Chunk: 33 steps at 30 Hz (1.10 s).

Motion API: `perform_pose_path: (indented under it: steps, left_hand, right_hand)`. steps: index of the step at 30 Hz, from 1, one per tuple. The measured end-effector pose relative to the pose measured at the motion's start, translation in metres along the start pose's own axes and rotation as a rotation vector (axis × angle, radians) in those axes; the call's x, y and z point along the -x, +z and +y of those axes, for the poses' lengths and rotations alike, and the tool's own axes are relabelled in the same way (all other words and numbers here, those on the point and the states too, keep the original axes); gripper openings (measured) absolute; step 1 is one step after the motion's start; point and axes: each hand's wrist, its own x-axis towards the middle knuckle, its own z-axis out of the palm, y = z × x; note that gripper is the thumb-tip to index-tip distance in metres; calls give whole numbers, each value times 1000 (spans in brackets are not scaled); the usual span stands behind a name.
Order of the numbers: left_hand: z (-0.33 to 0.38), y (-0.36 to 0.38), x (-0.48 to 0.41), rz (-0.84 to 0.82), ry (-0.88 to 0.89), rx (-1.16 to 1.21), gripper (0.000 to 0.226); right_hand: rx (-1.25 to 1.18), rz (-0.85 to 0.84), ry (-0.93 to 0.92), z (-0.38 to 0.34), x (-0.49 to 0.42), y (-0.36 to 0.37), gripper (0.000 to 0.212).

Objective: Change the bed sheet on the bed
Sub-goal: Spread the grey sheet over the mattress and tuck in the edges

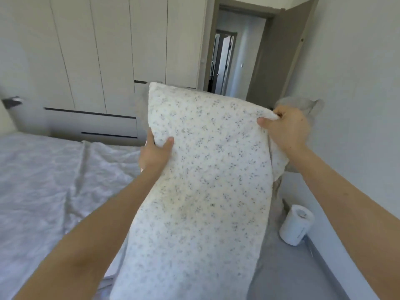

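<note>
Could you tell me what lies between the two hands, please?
The speckled pillow, in the head view: left hand grips its side edge, right hand pinches its top corner.

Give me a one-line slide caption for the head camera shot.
A speckled pillow gripped by the left hand and right hand, held up beside a wrinkled white bed sheet.

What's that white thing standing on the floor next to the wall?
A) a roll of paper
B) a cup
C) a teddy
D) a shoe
A: a white roll of paper stands on end on the grey floor beside the wall, with its hollow core showing at the top.
</note>
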Motion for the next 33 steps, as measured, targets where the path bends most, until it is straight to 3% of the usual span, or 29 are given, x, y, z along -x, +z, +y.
perform_pose_path:
  steps: [3, 5, 8, 11, 14, 23, 29, 33]
  left_hand:
    - [23, 1, -49, 59, 45, -369, 74]
    - [31, 10, -75, 29, 63, -631, 72]
    - [20, 33, -94, -81, 152, -886, 75]
    - [-18, 54, -80, -201, 200, -904, 73]
    - [-75, 62, -51, -296, 178, -935, 70]
    - [-235, 8, 82, -528, -154, -896, 55]
    - [-380, -51, 218, -590, -485, -887, 46]
    - [-464, -49, 297, -574, -603, -791, 48]
  right_hand:
    - [-33, -68, 278, 27, -7, 56, 41]
    - [-29, -137, 448, 52, 1, 99, 38]
    - [186, -337, 450, 88, 31, 158, 19]
    - [350, -557, 342, 109, 65, 189, 27]
    - [418, -640, 264, 118, 91, 197, 36]
    - [254, -1000, 283, 142, 218, 201, 22]
    - [207, -1236, 303, 143, 381, 228, 40]
    - [182, -1248, 271, 146, 485, 276, 51]
